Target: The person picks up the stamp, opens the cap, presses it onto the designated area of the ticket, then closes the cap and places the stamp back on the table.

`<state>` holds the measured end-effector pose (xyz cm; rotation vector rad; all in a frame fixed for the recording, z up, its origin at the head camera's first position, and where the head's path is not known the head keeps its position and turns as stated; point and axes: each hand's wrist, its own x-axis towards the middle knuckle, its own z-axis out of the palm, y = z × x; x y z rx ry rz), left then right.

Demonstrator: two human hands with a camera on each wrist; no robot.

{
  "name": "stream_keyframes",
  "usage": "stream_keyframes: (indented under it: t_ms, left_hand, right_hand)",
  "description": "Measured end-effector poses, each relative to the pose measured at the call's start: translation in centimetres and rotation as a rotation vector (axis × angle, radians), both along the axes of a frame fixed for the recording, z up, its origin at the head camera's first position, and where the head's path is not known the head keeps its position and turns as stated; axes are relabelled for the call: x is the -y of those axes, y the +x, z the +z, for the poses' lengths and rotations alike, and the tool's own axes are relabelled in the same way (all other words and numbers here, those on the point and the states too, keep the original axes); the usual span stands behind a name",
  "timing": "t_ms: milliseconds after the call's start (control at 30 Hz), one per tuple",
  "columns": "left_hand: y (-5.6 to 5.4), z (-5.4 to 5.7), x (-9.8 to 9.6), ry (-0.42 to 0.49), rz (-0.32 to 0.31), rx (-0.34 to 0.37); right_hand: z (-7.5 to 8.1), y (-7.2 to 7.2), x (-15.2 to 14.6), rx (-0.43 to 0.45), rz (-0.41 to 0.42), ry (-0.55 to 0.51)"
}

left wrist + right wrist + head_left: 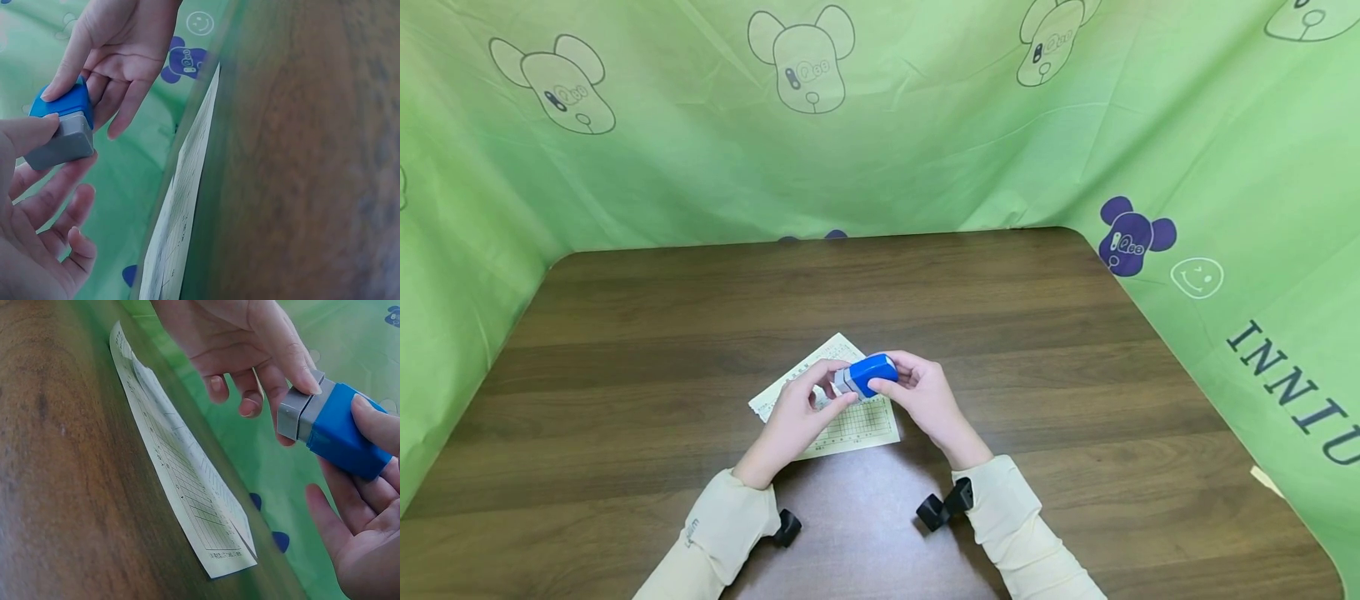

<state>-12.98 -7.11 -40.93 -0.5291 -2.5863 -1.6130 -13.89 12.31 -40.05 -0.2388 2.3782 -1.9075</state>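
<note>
A boxy blue-and-grey plastic block (872, 374) is pinched by both hands: left hand (799, 413) on its grey end, right hand (931, 402) on its blue end. Beneath the grip, pale grid-printed paper (859, 427) lies on a brown wood-grain table (850, 292).

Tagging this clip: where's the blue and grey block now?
In the head view, the block is below centre, above the printed paper, its grey end in the left hand and its blue end in the right hand.
</note>
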Motion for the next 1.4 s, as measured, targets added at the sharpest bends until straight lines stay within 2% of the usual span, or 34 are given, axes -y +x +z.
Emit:
stream_keyframes:
  t_ms: [200,533,833,1133,1400]
  left_hand:
    - [0.0,0.0,0.3,-0.013,0.005,-0.015]
    - [0.0,0.0,0.9,-0.021,0.019,0.031]
    - [-0.3,0.4,2.1,-0.034,0.047,0.03]
    - [-1.5,0.6,5.4,-0.044,0.132,0.049]
    - [-2.4,0.6,9.1,-0.153,0.219,0.077]
  right_hand:
    - [0.0,-0.1,0.1,-0.001,-0.001,-0.017]
    - [-0.3,-0.2,0.1,0.008,-0.022,-0.041]
    - [-0.3,-0.2,0.2,0.017,-0.044,-0.036]
    - [-0.3,-0.2,0.4,0.046,-0.06,-0.043]
    - [-0.3,-0.2,0.3,0.047,-0.071,-0.037]
